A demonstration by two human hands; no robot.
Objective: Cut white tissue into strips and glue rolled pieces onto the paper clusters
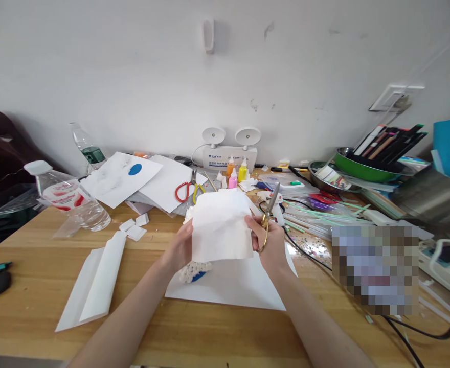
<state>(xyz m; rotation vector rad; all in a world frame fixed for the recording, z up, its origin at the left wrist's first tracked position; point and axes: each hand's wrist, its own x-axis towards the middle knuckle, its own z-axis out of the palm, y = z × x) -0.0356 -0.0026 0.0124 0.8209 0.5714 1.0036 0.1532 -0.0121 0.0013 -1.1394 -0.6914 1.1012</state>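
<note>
Our left hand (pixel 179 248) pinches the left edge of the white paper piece (pixel 222 227), while our right hand (pixel 274 246) grips gold-handled scissors (pixel 274 198), blades upward, its thumb at the paper's right edge. The piece is raised above a larger sheet (pixel 244 286) on the desk (pixel 194 337), well right of the folded paper (pixel 102 276). We judge this as handling the paper between cuts; another cut would call for steadying the piece with the left and freeing the blades.
</note>
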